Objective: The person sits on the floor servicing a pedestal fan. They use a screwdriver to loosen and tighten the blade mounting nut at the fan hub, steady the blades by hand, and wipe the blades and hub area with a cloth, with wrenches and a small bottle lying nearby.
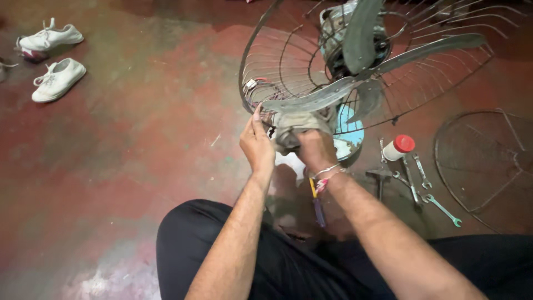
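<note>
A table fan with grey blades (pixel 355 83) stands on the red floor inside its rear wire guard (pixel 288 50). My left hand (pixel 256 145) grips the lower tip of one blade at the guard's edge. My right hand (pixel 315 149) presses a grey cloth (pixel 297 125) against the same blade, fingers closed on the cloth. The fan's light blue base (pixel 351 130) shows behind the cloth. My dark-trousered legs fill the bottom of the view.
The detached front wire guard (pixel 488 166) lies at the right. Several spanners (pixel 422 186) and a white bottle with a red cap (pixel 398 147) lie beside the fan. A screwdriver (pixel 317 205) lies between my knees. Two white shoes (pixel 53 58) sit at the upper left.
</note>
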### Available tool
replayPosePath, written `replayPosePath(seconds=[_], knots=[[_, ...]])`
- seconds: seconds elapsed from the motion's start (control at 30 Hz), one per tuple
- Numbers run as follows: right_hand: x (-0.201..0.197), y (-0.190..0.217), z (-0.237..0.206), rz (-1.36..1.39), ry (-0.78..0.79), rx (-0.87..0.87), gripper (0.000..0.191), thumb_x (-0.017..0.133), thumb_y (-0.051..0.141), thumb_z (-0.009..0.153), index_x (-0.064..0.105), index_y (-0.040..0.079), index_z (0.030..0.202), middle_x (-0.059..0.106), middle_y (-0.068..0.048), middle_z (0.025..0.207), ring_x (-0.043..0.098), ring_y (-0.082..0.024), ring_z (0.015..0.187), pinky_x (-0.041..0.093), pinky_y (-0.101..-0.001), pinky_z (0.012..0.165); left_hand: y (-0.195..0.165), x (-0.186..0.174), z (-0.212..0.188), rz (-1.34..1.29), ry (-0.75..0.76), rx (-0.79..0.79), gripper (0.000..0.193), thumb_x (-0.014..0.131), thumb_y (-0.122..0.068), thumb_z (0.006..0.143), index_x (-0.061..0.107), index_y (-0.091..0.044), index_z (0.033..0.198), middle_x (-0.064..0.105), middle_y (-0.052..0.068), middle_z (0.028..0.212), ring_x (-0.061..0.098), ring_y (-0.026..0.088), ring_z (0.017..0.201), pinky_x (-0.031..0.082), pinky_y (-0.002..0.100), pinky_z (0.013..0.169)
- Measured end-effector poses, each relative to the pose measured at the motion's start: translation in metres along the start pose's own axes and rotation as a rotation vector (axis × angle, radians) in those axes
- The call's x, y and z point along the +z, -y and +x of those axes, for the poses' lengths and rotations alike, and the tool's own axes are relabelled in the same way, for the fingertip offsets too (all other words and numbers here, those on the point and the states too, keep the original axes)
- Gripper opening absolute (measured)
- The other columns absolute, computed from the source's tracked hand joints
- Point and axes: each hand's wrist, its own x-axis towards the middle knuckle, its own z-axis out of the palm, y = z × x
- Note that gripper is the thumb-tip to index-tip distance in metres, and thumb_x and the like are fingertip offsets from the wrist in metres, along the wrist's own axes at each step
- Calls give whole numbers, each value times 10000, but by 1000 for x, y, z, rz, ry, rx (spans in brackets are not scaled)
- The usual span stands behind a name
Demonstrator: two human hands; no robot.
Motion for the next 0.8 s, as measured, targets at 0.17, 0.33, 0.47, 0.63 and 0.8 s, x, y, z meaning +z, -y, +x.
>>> replayPosePath(seconds=[0.17,0.33,0.47,0.63,0.8], knots=[[-21,-28,-18,-90,-24,-24,324,611,13,779,777,122,1035,732,-177,976,693,-399,927,546,-513,807,-3,0,-1,68,-22,58,374,448,-263,1097,711,-100,1306,798,79,985,748,117,905,578,297,802],[-38,-51,-43,-283,50,192,391,640,9,776,772,134,1122,686,-192,1034,670,-414,925,530,-536,762,-11,-1,-1,121,-46,29,346,482,-264,1099,725,-100,1282,797,128,931,718,151,831,563,325,754],[-31,-58,-49,-263,-52,265,322,670,58,774,779,114,1071,679,-202,969,666,-414,897,530,-531,771,-12,-3,-5,200,-44,-15,346,489,-265,1098,740,-107,1277,769,171,855,647,196,736,534,359,703],[-3,-53,-38,-59,-278,32,298,649,33,769,789,102,1022,684,-161,895,660,-395,891,529,-530,819,-8,1,-9,123,-35,115,345,461,-252,1103,698,-106,1306,783,135,963,721,136,840,569,324,757],[13,-54,-34,-133,-57,80,139,681,94,872,771,104,978,672,-165,905,667,-384,920,537,-509,794,-8,0,-5,120,-21,73,348,474,-245,1093,713,-108,1305,774,122,899,718,140,799,585,324,747]])
